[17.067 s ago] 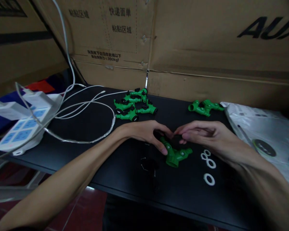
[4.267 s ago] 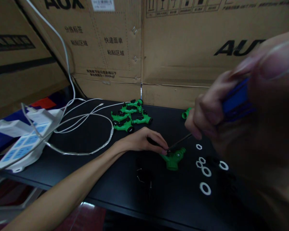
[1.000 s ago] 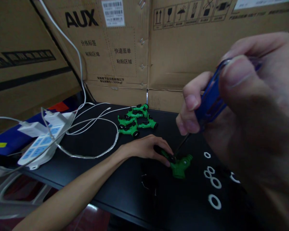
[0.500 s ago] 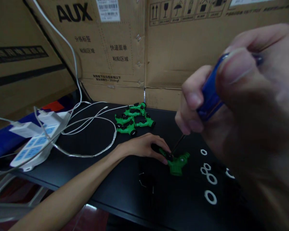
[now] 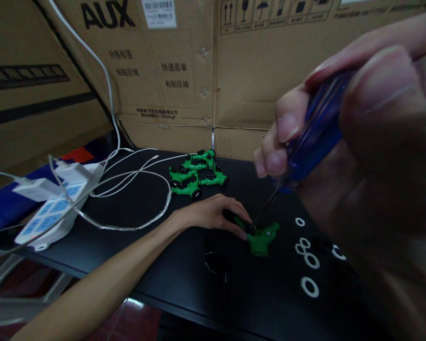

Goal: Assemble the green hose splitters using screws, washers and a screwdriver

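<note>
On the dark table a green Y-shaped hose splitter (image 5: 261, 244) lies with one branch pinched in my left hand (image 5: 218, 215). The fingers of that hand curl round its far-left part and hide some of it. Close to the camera, my right hand (image 5: 372, 156) is closed round the blue see-through handle of a screwdriver (image 5: 315, 132). The thin shaft slants down to the left, and its tip meets the splitter at a black part beside my left fingertips. Whether the tip sits in a screw is too small to tell.
Several green splitters (image 5: 199, 177) with black parts lie grouped at the back. Right of the work are several white rings (image 5: 309, 287), with dark small parts hard to make out. A white power strip (image 5: 57, 213) and loose cables (image 5: 138, 173) occupy the left. Cardboard boxes (image 5: 163, 102) stand behind.
My right hand has shifted its grip and turned about the screwdriver handle, so more of the handle and shaft shows. My left hand and the splitter stay in place.
</note>
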The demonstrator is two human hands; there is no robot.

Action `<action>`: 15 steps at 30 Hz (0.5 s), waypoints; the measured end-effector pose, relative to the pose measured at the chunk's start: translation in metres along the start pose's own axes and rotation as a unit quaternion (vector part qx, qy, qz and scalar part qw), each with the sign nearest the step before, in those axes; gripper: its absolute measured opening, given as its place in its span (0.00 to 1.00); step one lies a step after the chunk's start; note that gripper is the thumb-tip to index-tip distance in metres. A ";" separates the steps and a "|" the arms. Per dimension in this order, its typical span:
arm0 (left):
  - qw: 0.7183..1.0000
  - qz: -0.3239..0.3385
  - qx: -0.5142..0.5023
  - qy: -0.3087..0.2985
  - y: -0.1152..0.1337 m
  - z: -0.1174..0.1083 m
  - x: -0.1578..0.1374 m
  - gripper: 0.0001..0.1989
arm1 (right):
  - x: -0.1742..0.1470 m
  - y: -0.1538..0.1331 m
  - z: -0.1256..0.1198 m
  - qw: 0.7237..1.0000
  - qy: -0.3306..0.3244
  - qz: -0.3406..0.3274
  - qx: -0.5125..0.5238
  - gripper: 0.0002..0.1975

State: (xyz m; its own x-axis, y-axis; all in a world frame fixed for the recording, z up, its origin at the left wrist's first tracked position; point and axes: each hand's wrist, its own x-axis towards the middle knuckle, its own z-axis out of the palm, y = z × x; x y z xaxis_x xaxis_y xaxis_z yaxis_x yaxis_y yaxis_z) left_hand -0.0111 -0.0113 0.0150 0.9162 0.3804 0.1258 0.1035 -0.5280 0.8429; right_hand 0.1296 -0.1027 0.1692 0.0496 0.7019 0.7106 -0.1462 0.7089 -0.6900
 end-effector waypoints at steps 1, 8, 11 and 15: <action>1.000 0.001 -0.001 0.002 0.000 0.000 0.000 0.15 | 0.000 -0.001 0.002 1.000 0.003 0.001 0.008 0.19; 1.000 -0.011 -0.005 -0.002 -0.001 0.000 0.000 0.15 | 0.006 0.001 -0.008 0.998 -0.037 0.043 0.013 0.16; 1.000 -0.013 -0.004 0.001 0.000 0.000 0.000 0.16 | 0.010 -0.001 -0.013 0.995 -0.076 0.063 0.004 0.19; 1.000 -0.018 -0.018 0.002 0.000 0.001 0.000 0.27 | 0.011 -0.001 -0.014 0.993 -0.082 0.065 0.054 0.19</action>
State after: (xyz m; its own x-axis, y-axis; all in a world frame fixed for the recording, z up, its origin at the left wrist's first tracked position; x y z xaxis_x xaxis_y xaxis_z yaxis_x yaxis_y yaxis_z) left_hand -0.0110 -0.0122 0.0150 0.9105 0.4019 0.0974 0.1225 -0.4871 0.8647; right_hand 0.1438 -0.0942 0.1759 -0.1380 0.7601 0.6350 -0.2472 0.5944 -0.7652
